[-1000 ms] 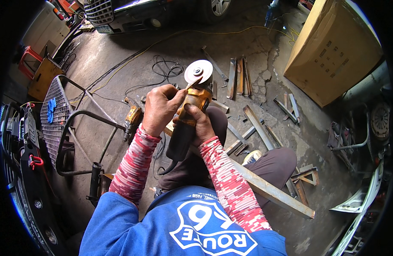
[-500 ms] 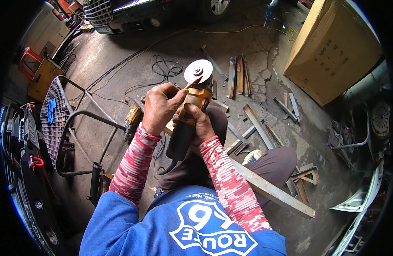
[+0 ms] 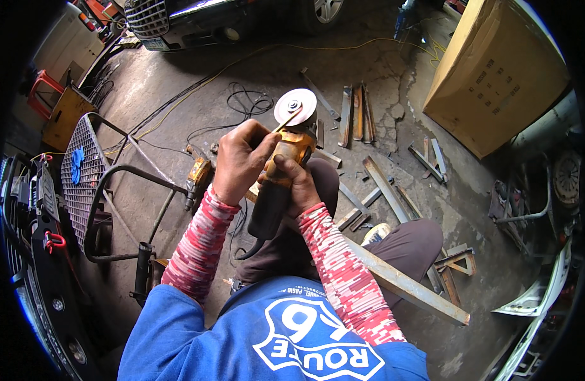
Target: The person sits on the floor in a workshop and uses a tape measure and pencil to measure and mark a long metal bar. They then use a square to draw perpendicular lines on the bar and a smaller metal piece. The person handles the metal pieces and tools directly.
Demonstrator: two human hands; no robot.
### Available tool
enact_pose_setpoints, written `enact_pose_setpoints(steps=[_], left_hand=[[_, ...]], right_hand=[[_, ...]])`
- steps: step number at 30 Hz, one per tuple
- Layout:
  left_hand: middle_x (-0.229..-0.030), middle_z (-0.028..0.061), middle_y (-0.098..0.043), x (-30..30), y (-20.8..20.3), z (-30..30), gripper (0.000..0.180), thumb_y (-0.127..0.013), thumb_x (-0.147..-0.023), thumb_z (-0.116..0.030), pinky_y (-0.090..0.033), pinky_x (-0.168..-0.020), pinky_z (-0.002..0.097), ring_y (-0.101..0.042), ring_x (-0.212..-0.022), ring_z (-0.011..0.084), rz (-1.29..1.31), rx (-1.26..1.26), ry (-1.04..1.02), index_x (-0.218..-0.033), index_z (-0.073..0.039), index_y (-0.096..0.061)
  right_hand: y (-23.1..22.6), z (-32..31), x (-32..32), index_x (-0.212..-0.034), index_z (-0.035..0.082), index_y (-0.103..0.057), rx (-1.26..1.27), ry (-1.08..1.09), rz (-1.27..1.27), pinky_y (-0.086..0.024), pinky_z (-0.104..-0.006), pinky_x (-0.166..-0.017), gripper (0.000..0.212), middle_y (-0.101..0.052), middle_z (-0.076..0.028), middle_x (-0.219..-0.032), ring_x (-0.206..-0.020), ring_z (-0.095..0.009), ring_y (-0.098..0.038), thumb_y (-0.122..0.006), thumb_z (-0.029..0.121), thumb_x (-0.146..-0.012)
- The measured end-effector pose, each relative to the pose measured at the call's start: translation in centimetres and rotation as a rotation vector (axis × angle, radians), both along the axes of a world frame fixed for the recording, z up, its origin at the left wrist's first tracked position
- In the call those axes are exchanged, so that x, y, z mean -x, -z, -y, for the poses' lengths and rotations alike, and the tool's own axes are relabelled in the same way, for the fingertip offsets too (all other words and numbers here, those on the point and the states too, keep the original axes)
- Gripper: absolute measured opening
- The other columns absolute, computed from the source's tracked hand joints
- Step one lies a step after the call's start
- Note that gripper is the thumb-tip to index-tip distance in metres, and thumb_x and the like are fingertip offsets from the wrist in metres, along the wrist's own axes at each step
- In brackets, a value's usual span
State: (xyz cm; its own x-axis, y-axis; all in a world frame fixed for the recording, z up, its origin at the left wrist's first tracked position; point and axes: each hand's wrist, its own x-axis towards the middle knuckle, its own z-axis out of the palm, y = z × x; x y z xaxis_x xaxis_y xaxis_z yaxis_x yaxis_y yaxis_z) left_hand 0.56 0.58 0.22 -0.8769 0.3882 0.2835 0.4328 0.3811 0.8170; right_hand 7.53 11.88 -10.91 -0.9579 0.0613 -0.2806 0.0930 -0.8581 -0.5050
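An angle grinder (image 3: pixel 270 206) with a yellow-orange head and black body is held upright before me, its cord hanging from the bottom. My right hand (image 3: pixel 300 185) wraps round its body, thumb across the yellow part. A pale round disc (image 3: pixel 289 101) sits at the top, facing me, and looks still. Between the closed thumb and fingers of my left hand (image 3: pixel 241 162) is a thin yellowish stick (image 3: pixel 291 120). Its tip lies over the disc near the centre nut; whether it touches, I cannot tell.
Rusty steel bars (image 3: pixel 358 114) lie scattered ahead and right; a long steel bar (image 3: pixel 410 286) crosses by my knee. Left are a yellow drill (image 3: pixel 197 174) and a metal mesh frame (image 3: pixel 83 184). A cardboard box (image 3: pixel 495 82) stands right, a dark car (image 3: pixel 229 25) ahead.
The thin stick has turned in my left fingers: it looked darker and wider before, and now shows narrow and yellowish over the disc. My hands and the grinder have hardly moved.
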Motion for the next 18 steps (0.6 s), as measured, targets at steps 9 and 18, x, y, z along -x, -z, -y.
enact_pose_setpoints(steps=[9, 18], left_hand=[[-0.081, 0.0024, -0.069, 0.6, 0.1, 0.7, 0.035, -0.064, -0.111, -0.026, -0.049, -0.064, 0.0253, -0.058, -0.071, 0.0078, 0.169, -0.015, 0.038, -0.1, 0.005, -0.076], [-0.077, 0.0043, -0.07, 1.4, 0.8, 0.2, 0.034, -0.07, -0.107, -0.026, -0.05, -0.06, 0.0268, -0.062, -0.067, 0.0088, 0.139, 0.102, 0.007, -0.099, 0.007, -0.076]], right_hand=[[-0.3, 0.1, -0.2, -0.113, -0.002, -0.069, -0.079, -0.027, -0.015, -0.064, -0.0383, -0.079, 0.052, -0.076, -0.017, -0.092, -0.08, -0.027, -0.077, -0.082, 0.043, -0.09], [-0.2, 0.1, -0.2, -0.112, -0.001, -0.07, -0.041, -0.009, 0.003, -0.064, -0.0391, -0.078, 0.052, -0.076, -0.016, -0.09, -0.079, -0.027, -0.076, -0.084, 0.044, -0.089]])
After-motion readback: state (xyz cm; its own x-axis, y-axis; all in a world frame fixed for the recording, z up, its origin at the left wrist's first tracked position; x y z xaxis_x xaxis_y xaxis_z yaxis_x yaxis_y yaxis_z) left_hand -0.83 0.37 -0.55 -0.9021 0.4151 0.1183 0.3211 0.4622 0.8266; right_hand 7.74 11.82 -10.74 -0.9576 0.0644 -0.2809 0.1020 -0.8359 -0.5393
